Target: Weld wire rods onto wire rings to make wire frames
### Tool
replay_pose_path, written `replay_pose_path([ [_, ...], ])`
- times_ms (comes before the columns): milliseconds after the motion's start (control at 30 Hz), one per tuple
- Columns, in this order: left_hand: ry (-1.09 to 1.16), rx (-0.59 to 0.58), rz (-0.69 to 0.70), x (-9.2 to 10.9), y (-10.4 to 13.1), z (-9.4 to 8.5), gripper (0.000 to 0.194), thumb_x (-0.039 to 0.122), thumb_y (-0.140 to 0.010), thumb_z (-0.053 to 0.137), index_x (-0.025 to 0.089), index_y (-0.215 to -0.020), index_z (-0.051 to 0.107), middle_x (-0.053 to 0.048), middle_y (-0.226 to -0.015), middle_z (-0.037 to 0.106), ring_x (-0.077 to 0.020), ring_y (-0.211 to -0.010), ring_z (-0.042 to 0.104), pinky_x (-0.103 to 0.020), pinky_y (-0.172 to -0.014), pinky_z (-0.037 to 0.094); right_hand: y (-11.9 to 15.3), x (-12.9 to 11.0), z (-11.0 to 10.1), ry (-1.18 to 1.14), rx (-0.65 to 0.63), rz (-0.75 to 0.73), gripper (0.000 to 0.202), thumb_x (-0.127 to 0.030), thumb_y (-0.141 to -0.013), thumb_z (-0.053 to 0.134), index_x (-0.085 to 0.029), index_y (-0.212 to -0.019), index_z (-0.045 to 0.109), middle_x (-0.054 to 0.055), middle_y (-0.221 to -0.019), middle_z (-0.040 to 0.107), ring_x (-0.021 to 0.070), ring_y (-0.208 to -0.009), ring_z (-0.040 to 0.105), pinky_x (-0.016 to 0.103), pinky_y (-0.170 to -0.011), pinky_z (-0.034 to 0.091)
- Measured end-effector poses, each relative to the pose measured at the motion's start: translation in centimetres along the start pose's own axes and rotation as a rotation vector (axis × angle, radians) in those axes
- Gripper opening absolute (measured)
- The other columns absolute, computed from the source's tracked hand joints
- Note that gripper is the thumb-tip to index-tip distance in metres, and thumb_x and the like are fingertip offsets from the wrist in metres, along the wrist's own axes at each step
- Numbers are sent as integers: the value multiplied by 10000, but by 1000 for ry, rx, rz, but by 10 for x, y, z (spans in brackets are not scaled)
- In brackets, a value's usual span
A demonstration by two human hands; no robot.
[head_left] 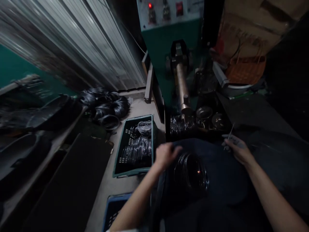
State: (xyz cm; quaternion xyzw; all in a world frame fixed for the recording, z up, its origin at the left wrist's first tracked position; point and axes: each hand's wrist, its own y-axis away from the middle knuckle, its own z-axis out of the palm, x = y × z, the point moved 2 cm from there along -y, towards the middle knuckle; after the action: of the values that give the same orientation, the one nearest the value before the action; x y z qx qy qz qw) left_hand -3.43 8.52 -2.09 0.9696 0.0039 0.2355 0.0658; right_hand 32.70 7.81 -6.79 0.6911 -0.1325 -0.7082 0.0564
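My right hand (238, 149) pinches a thin metal wire (231, 131), which points up and away from the fingers. Its fingertips look pale grey. My left hand (166, 156) is somewhat blurred, its thumb or a finger stretched out to the right, and nothing shows in it. Just below and right of that hand, a bundle of shiny wire rings (191, 172) lies on the dark cloth (222, 180) over my lap. Ahead stands a green machine (156, 48) with a copper-coloured arm (182, 83) reaching toward me. Under the arm's tip are more wire pieces (182, 125).
A green crate (116, 167) holding many wire rings stands on the floor at left, with a blue crate (107, 209) nearer me. Dark wire coils (106, 104) lie by the corrugated metal sheet (101, 42). An orange basket (246, 71) sits at the right back.
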Motion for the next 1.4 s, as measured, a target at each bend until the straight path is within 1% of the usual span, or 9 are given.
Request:
replay_pose_path([
  [100, -216, -331, 120, 32, 62, 57, 248, 368, -834, 530, 167, -836, 676, -138, -834, 684, -247, -816, 651, -296, -683, 438, -2, 8, -1, 10, 19, -20, 510, -500, -737, 732, -191, -1118, 595, 27, -730, 650, 102, -529, 543, 195, -460, 389],
  [167, -279, -417, 161, 42, 86, 81, 214, 266, -815, 516, 146, -896, 673, -153, -887, 687, -254, -838, 657, -303, -693, 448, -1, 8, 2, 34, 15, -41, 495, -489, -755, 720, -187, -1126, 593, 33, -741, 653, 107, -540, 545, 203, -473, 396],
  [233, -290, -429, 147, 41, 94, 90, 229, 219, -805, 493, 144, -936, 665, -150, -921, 690, -249, -854, 662, -304, -706, 454, 2, 5, 5, 62, 10, -70, 477, -479, -763, 716, -184, -1118, 597, 37, -740, 655, 115, -550, 550, 214, -489, 410],
  [467, -290, -393, 78, 40, 89, 77, 268, 248, -844, 446, 131, -936, 669, -167, -915, 694, -277, -852, 672, -322, -693, 464, 11, 4, 4, 144, 50, -174, 521, -522, -807, 646, -178, -1185, 546, 43, -744, 657, 129, -536, 528, 241, -495, 415],
  [733, -335, -377, 85, 46, 86, 84, 276, 168, -845, 408, 116, -951, 658, -175, -924, 686, -274, -863, 667, -323, -701, 461, 19, 2, 7, 311, 80, -242, 629, -572, -814, 601, -169, -1275, 461, 20, -661, 651, 126, -447, 483, 240, -451, 395],
  [900, -309, -387, 104, 50, 91, 76, 243, 187, -854, 411, 160, -923, 643, -128, -914, 678, -237, -845, 658, -292, -693, 436, 27, -4, 11, 399, 84, -262, 476, -544, -844, 571, -186, -1156, 529, -4, -626, 625, 131, -434, 492, 249, -456, 399],
  [1067, -112, -413, 163, 41, 105, 80, 132, 245, -822, 499, 195, -916, 577, -89, -909, 665, -208, -819, 629, -255, -637, 391, 39, -9, 19, 546, -1, -314, 261, -488, -831, 609, -254, -929, 672, 30, -888, 706, 240, -827, 652, 375, -775, 502],
  [1233, 115, -352, 195, 18, 112, 84, 78, 203, -834, 457, 199, -823, 534, -53, -735, 620, -164, -640, 578, -246, -585, 349, 60, -7, 37, 594, -225, -342, 459, -438, -797, 676, -290, -1226, 613, 32, -1232, 629, 282, -1127, 583, 454, -987, 451],
  [1400, 510, -276, 73, 17, 107, 51, 151, 315, -859, 505, 211, -937, 582, -47, -779, 644, -169, -708, 586, -240, -653, 415, 89, -23, 52, 555, -305, -350, 497, -363, -864, 622, -327, -1345, 503, 8, -1338, 547, 270, -1213, 521, 478, -1038, 423],
])
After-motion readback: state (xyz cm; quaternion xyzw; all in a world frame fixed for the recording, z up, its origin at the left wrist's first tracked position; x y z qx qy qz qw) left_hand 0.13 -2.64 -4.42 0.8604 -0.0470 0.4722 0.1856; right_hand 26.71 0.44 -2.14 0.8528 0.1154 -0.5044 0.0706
